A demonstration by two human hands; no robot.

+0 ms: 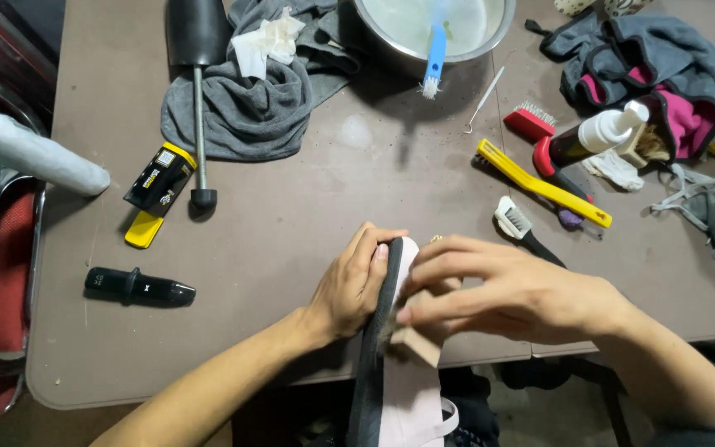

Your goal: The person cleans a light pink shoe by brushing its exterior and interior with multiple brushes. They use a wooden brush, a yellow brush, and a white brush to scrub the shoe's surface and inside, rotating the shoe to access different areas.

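My left hand grips the toe end of a sandal with a black sole edge and a pale pink footbed and straps, held on its side at the table's near edge. My right hand holds a small wooden block brush pressed against the sandal's pink side. The sandal's heel end hangs below the table toward me.
On the brown table lie a grey cloth, a metal bowl with a blue brush, a yellow brush, a black-handled brush, a red brush, a spray bottle, a black tube and a black-yellow tube.
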